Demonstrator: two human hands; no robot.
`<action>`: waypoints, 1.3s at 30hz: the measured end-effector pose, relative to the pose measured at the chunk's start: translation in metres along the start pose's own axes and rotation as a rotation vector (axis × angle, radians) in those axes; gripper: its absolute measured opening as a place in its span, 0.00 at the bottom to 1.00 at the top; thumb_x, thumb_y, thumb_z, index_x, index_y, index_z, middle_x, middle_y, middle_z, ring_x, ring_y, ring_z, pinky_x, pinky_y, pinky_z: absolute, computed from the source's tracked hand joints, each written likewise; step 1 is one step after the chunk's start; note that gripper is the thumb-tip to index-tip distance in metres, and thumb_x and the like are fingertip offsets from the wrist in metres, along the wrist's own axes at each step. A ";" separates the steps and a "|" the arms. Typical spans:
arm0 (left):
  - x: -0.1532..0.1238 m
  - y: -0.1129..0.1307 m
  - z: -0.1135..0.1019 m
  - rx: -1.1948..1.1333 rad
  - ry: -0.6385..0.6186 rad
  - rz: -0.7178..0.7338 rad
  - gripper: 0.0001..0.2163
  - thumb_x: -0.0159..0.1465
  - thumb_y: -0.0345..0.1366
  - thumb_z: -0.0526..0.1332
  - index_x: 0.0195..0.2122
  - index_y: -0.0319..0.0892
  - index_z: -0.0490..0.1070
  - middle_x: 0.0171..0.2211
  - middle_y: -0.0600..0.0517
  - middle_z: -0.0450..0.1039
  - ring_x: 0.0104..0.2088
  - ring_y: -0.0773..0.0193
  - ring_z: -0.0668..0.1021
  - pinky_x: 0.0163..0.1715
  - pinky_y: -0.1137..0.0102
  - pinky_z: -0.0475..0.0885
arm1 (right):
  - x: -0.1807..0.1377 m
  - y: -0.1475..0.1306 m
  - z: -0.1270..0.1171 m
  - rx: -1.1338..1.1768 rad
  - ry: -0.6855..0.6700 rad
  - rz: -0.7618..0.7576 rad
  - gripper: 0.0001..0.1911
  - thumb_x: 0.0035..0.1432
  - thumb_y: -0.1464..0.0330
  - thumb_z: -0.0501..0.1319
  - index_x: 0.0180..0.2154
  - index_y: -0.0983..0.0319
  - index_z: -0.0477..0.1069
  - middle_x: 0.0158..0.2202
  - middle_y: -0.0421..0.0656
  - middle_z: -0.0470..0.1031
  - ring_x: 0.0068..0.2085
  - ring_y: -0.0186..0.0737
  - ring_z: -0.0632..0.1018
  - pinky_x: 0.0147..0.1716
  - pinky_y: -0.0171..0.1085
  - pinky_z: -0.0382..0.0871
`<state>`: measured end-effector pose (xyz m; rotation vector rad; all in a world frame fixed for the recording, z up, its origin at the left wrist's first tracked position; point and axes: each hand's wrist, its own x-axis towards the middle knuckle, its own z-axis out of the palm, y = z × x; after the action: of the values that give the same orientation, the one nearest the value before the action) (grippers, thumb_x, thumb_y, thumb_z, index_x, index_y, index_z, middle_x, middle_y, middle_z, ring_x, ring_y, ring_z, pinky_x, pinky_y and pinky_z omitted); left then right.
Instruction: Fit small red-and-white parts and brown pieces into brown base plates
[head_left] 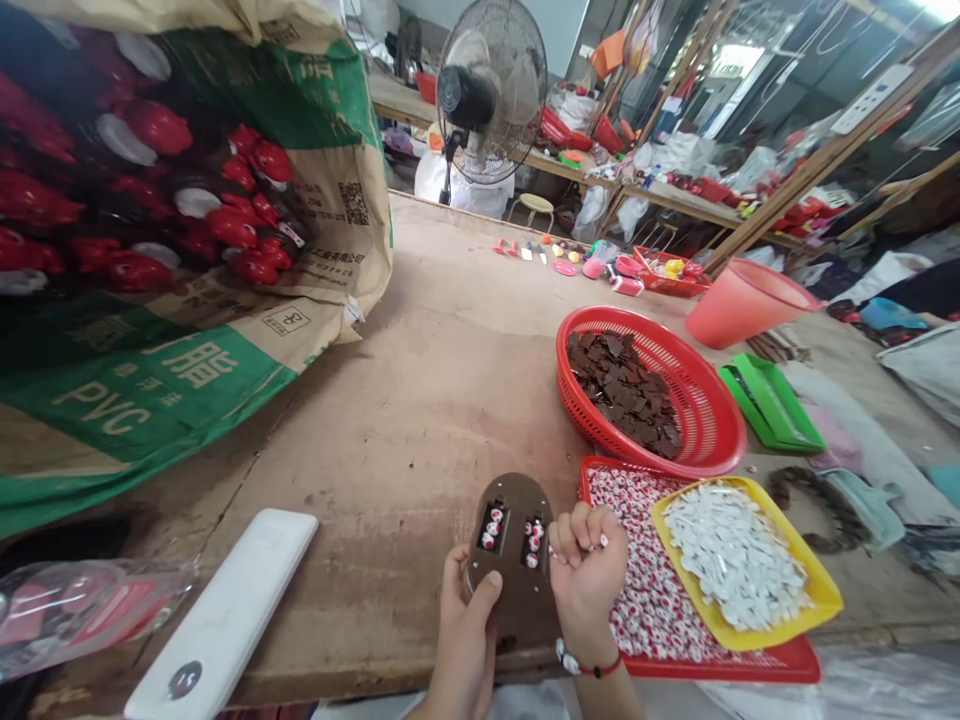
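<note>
Several beads (493,529) in, apparently filling brown case (512,560) at near middle of surface (420,420): gripping it with left hand (471,600), curling right hand (587,565) nearly closed, seemingly on more beads, likely needing precise placing.

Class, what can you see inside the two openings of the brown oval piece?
In both openings of the brown oval piece, small red-and-white beads sit. Whatever lies directly beneath those beads is covered and cannot be seen.

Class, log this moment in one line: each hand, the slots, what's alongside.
left hand: holds brown case | right hand: holds beads | slots: beads in both | to right: red tray, yellow tray
</note>
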<state>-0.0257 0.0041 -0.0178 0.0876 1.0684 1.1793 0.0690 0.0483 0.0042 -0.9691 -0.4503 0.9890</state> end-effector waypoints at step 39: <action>0.024 0.025 -0.022 0.032 0.011 -0.023 0.14 0.39 0.35 0.68 0.28 0.44 0.68 0.25 0.59 0.74 0.26 0.70 0.73 0.24 0.79 0.70 | 0.074 -0.081 -0.144 -1.869 -0.203 -0.513 0.15 0.55 0.66 0.46 0.38 0.65 0.67 0.37 0.49 0.69 0.41 0.41 0.70 0.42 0.39 0.63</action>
<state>-0.0593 0.0239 -0.0303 0.0942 1.0951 1.1436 0.2485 0.0275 -0.0098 -2.1773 -1.8259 -0.0977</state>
